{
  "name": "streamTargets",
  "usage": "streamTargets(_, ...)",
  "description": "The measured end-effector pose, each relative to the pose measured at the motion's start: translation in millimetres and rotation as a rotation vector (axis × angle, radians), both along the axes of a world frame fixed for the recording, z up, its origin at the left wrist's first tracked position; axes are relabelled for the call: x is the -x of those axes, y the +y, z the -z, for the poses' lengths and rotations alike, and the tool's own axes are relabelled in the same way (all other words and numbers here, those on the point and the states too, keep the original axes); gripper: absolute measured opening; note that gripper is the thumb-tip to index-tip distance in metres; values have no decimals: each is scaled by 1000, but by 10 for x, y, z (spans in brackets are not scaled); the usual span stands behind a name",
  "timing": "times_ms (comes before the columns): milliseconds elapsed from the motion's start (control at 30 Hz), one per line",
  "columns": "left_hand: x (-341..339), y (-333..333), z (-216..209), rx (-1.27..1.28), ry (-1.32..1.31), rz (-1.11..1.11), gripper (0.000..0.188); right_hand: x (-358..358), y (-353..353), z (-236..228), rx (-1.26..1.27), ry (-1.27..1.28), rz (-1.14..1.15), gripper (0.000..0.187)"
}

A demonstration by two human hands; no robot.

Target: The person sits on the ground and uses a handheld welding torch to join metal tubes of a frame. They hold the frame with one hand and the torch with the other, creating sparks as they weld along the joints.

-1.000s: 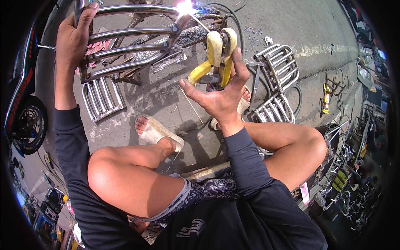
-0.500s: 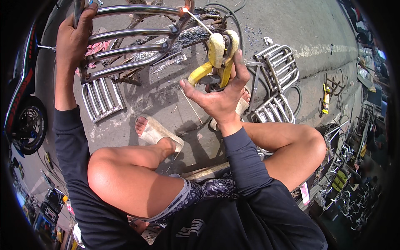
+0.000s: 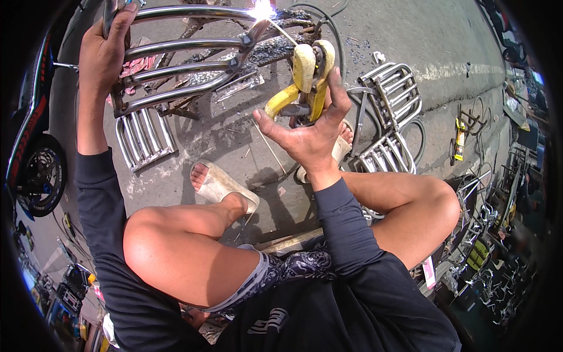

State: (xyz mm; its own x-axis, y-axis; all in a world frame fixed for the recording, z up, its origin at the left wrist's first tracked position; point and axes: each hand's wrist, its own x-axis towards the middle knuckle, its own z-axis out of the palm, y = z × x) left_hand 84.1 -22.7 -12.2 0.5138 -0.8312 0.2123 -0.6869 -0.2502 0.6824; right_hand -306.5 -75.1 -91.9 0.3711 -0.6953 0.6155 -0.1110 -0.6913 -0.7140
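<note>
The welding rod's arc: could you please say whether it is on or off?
On: bright white glare hides the tip of the welding rod at the tubular metal rack.

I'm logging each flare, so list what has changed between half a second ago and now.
The small red glow has become a bright flare at the rod's tip. The yellow holder moved very slightly up and left, toward the metal rack. Nothing was taken or released: the left hand keeps the rack, the right hand the holder.
</note>
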Motion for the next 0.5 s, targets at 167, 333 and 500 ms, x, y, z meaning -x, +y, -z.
streamTargets(167,59,-6,-1,90,40,38,51,-20,-8,-16,-2,-3,1,123)
streamTargets(333,85,-40,5,106,19,-3,43,-27,3,-17,-24,-4,-10,123)
streamTargets(500,73,-10,-5,74,15,29,44,-22,-16,29,18,5,14,123)
